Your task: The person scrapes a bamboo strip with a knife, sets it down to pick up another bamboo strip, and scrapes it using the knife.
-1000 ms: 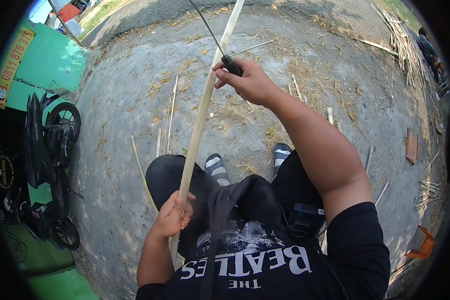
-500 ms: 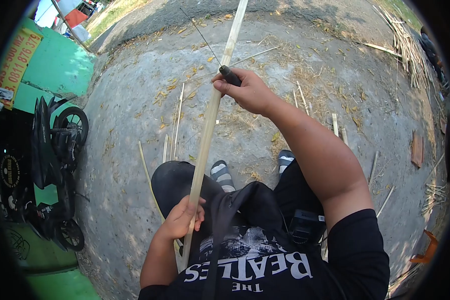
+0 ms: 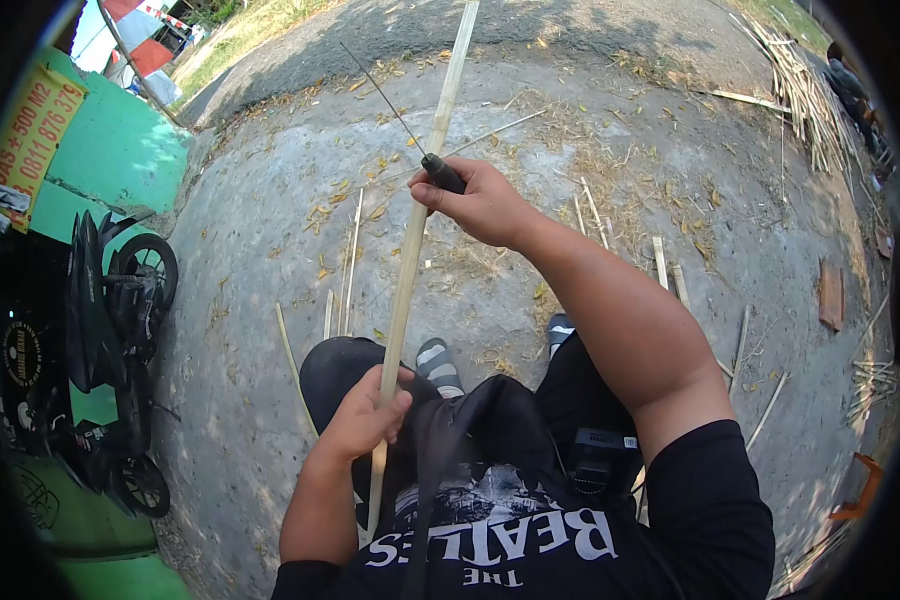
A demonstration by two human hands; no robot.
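Observation:
A long, pale bamboo strip (image 3: 406,283) slants up from my lap to the top of the head view. My left hand (image 3: 368,412) is closed around its lower part, above my thigh. Higher up, my right hand (image 3: 478,203) is closed on the dark handle of a knife (image 3: 442,174), with the fingers also against the strip. The knife's thin blade points away to the upper left, seen nearly edge-on. Part of the handle is hidden in my palm.
Cut bamboo strips (image 3: 660,262) lie on the concrete around my feet. A big bamboo pile (image 3: 805,105) is at the upper right, near another person (image 3: 850,95). A motorbike (image 3: 120,330) stands left by a green wall (image 3: 120,140). An orange object (image 3: 857,487) is at the right.
My right hand and the knife have shifted slightly toward me along the strip. My left hand has moved slightly up, and the strip's top end now shows in view.

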